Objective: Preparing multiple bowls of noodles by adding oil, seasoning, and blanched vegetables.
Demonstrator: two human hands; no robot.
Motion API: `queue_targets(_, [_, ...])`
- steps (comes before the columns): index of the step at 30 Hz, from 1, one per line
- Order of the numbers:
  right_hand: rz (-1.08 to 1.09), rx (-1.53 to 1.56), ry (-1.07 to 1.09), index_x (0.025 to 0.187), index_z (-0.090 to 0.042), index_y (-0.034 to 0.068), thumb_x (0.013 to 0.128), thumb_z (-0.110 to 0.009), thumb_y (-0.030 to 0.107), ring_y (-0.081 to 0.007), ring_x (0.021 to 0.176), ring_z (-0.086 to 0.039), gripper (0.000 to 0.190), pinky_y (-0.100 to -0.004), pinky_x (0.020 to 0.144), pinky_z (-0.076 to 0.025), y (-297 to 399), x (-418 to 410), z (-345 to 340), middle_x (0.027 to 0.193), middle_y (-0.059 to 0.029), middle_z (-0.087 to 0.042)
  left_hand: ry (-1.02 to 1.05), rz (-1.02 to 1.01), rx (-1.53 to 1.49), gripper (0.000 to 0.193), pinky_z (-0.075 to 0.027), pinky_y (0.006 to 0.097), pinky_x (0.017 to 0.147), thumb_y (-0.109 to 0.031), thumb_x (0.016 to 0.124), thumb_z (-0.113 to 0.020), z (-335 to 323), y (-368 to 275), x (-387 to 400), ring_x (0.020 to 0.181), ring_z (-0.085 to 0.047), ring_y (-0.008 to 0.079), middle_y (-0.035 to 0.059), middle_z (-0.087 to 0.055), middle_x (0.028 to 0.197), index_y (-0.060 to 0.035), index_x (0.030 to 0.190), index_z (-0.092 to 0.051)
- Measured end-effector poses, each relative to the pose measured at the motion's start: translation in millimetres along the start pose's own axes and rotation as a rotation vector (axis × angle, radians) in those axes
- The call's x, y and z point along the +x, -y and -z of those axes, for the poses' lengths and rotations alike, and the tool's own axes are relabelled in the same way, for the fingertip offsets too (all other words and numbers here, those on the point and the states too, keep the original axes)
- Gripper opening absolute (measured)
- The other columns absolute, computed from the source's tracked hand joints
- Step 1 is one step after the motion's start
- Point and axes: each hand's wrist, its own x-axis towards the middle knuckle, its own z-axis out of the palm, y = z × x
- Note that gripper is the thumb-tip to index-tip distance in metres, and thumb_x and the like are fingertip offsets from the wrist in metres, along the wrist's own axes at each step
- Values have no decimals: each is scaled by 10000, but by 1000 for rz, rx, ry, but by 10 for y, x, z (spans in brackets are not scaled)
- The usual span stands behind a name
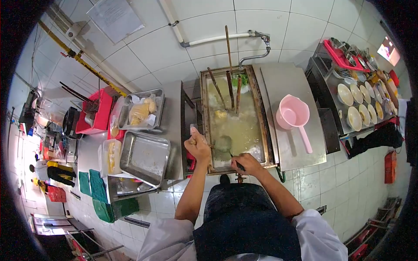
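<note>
In front of me is a long rectangular metal boiling vat [264, 130] of cloudy, foaming liquid [243, 132]. My right hand [249, 164] grips the black handle of a skimmer or ladle [223, 143], whose round head is at the liquid near the vat's left side. My left hand [198, 147] is closed at the vat's left rim around a brown wooden handle [192, 142]; the tool's far end is hard to make out. Several wooden handles [230, 89] stand in the liquid farther back, with leafy greens [241, 80] beside them. A yellowish lump [220, 114] shows at the surface.
Right of the vat, a pink plastic dipper [293, 112] sits on a steel counter [294, 156]. Bowls [354, 119] line a shelf beyond, near another person's arm [390, 88]. At left are a tray of bagged food [140, 112] and a metal tray [145, 153]. A faucet [254, 57] overhangs the vat.
</note>
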Motion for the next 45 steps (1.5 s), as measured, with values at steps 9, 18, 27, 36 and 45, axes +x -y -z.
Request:
queue_targets(9, [-12,20,151,784,-554,62,792,-661,109,-369,693,-639,117,-450,651,-502,-31,-12,63,716,-132,-633,-68,34,29,599,-208,279,398,-367,1022,-580,79,48,76,424,-275,75,-42,-322,503,-131,542,-312])
queue_targets(18, [-27,3,115,815,-617,32,819,-649,84,-376,645,-639,61,-440,615,-503,40,63,72,675,-167,-627,118,51,220,450,-292,264,437,-394,1033,-545,212,-158,133,477,-367,80,-24,-389,580,-98,701,-472])
queue_targets(27, [-205,-174,64,901,-627,67,810,-643,138,-396,710,-640,117,-479,661,-490,-19,-90,117,705,-163,-637,555,-420,470,332,-451,264,785,-308,966,-660,-1149,-1480,1499,848,-539,103,35,-591,873,16,994,-592])
queue_targets(36, [-481,121,-430,1029,-715,55,855,-619,189,-268,778,-675,239,-355,761,-526,1286,-850,549,838,-128,-693,934,-1,595,556,-501,310,816,-366,907,-726,-2639,607,3231,1056,-556,161,90,-568,1237,-25,1281,-494])
queue_targets(45, [-799,215,-1139,875,-681,-41,1032,-455,279,-150,631,-601,422,-295,592,-497,1898,-1512,629,791,-127,-721,930,-91,490,228,-524,317,621,-254,1017,-562,-2727,577,2811,729,-657,157,72,-668,787,-33,1038,-611])
